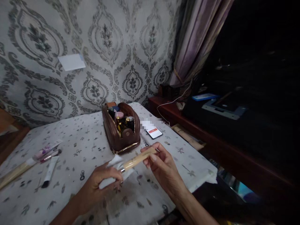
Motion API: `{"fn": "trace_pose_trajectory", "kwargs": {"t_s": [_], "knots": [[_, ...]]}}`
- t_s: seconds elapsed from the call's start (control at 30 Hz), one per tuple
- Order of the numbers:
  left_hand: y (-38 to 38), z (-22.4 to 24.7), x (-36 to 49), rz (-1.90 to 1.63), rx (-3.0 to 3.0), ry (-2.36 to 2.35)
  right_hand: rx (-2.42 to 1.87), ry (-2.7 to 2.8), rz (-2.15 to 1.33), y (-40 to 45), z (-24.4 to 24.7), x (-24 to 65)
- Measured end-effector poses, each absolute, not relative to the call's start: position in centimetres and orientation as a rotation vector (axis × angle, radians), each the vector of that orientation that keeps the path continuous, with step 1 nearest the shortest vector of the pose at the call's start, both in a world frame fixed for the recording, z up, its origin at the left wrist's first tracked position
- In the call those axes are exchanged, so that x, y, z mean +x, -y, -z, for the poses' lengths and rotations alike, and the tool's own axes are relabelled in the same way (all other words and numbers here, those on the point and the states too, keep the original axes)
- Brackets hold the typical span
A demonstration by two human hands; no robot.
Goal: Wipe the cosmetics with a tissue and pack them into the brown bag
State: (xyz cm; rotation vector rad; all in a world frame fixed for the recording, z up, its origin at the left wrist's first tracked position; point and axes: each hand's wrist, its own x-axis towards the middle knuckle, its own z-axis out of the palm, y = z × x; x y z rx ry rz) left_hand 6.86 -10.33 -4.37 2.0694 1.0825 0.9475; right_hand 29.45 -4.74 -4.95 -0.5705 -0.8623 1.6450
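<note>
Handle (136,160) held aslant, white tissue (115,160) bunched at one end.
Thumb and fingers of the right hand (160,161) close in a pinch on the plain end; fingers of the left hand (104,176) curl around the tissue beside the silver collar (122,170), though what lies inside their grip is hidden, so I cannot tell. To manage this hold well, keep the pinch light but steady and the tissue snug, so neither hand twists the other. The long axis runs from eight o'clock, collar end, to two o'clock, plain end, above the patterned tablecloth (89,147). From it, the brown bag (123,144) sits at eleven o'clock, the phone (155,133) at one, the black-capped tube (51,169) at nine.
</note>
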Motion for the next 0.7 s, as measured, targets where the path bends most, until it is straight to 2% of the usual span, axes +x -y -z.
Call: {"fn": "trace_pose_trajectory", "kwargs": {"t_s": [0.17,0.4,0.7], "knots": [[10.6,5.3,6.4,-1.036,1.804,-1.167,-0.539,0.817,-1.645,4.7,5.5,29.5],[11.2,6.4,6.3,-0.92,1.942,-1.42,-0.623,0.954,-1.534,4.8,6.4,29.9],[10.4,7.3,7.3,-1.011,2.775,-1.479,-0.731,1.009,-1.444,6.4,7.4,28.9]]}}
